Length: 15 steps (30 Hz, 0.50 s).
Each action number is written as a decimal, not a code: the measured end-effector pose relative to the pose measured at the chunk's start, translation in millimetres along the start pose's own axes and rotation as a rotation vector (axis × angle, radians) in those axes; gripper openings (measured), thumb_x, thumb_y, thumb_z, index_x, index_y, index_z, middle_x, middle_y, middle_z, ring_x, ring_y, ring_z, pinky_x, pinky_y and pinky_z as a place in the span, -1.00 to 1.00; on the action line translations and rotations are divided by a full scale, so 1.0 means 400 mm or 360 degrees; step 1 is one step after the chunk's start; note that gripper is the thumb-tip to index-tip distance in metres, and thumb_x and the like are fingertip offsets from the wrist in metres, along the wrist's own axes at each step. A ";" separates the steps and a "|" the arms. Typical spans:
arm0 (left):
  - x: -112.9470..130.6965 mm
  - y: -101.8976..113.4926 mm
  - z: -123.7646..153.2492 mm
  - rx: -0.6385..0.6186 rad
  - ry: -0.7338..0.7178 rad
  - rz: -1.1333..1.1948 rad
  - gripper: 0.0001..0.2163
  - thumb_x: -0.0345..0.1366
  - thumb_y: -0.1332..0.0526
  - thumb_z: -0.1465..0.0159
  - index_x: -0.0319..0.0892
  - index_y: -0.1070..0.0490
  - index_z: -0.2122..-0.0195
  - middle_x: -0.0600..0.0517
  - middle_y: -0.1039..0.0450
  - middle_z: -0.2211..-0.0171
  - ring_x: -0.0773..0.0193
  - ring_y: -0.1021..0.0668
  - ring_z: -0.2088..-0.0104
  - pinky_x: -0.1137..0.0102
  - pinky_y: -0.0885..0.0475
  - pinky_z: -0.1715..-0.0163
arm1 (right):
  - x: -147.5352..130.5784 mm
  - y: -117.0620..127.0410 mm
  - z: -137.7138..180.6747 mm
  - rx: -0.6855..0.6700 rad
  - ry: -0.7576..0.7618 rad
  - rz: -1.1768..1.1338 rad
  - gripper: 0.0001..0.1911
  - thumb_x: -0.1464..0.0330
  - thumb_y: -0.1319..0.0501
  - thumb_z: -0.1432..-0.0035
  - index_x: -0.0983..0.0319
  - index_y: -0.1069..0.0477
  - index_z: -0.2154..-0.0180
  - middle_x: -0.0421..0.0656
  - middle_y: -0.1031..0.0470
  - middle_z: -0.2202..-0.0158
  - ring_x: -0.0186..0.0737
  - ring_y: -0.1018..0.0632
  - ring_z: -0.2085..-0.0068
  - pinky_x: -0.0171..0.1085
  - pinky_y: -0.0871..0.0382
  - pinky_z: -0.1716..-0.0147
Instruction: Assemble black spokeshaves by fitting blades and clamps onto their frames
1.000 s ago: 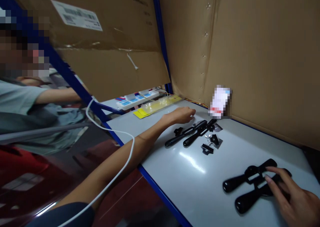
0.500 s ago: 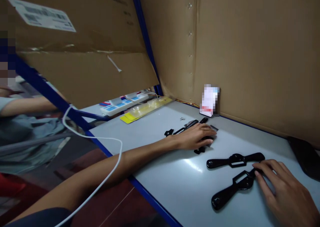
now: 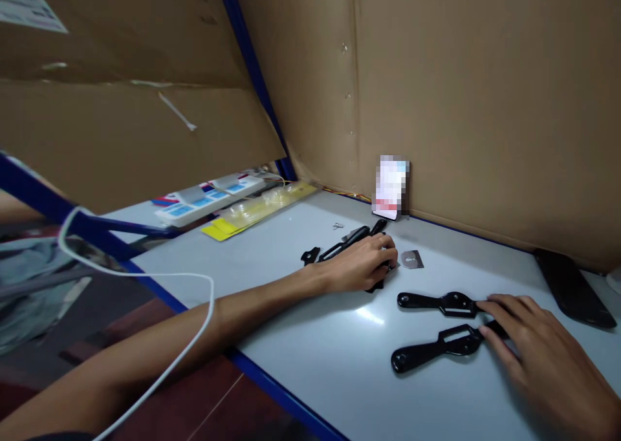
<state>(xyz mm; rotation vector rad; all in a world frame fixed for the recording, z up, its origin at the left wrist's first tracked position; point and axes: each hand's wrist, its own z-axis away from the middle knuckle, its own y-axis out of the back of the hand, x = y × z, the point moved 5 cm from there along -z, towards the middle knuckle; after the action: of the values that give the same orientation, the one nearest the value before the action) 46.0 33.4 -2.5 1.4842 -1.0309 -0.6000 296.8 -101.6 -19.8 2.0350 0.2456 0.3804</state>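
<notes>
Head view, metal plate (image 3: 417, 260) now uncovered

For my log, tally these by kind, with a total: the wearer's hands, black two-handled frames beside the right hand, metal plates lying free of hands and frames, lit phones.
Hands: 2 (left hand, right hand)
Black frames: 2
Metal plate: 1
Lit phone: 1
Total: 6

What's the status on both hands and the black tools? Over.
Left hand over rear black parts, grip hidden. Right hand at right ends of two front black tools, grip unclear. White cable crossing left forearm.
</notes>
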 end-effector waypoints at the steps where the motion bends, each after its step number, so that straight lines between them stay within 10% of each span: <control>1: -0.012 0.001 0.000 0.0008 0.0014 -0.0022 -0.79 -0.51 -0.15 -0.27 -0.19 -0.48 0.13 -0.12 -0.42 0.01 0.06 -0.47 0.01 0.18 -0.43 -0.01 | 0.004 0.002 0.003 -0.0015 -0.0014 0.0025 -0.57 0.20 0.01 -0.41 0.24 -0.55 0.02 0.01 -0.61 0.08 0.08 -0.59 0.06 0.05 -0.52 0.16; 8: -0.058 0.012 0.002 0.0126 0.0114 -0.0119 -0.82 -0.53 -0.13 -0.24 -0.20 -0.49 0.25 -0.16 -0.44 0.03 -0.02 -0.43 0.02 0.07 -0.38 0.01 | 0.030 0.000 0.026 -0.0143 -0.0152 0.0109 -0.72 0.29 -0.05 -0.31 0.19 -0.51 0.14 -0.03 -0.56 0.25 0.00 -0.60 0.25 -0.08 -0.48 0.34; 15: 0.010 -0.005 -0.012 0.0115 -0.0074 0.0054 -0.68 -0.32 -0.06 -0.48 -0.20 -0.32 -0.22 -0.20 -0.33 -0.25 0.01 -0.39 -0.24 0.04 -0.35 -0.19 | 0.050 0.005 0.040 -0.0361 -0.0358 0.0165 -0.81 0.37 -0.05 -0.21 0.15 -0.44 0.31 -0.11 -0.52 0.38 -0.14 -0.53 0.49 -0.19 -0.22 0.56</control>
<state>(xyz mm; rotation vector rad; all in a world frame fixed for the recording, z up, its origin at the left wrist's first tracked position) 52.6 32.4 -2.8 1.5190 -1.1222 -0.5807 321.4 -109.0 -22.0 1.8515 -0.0403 0.2288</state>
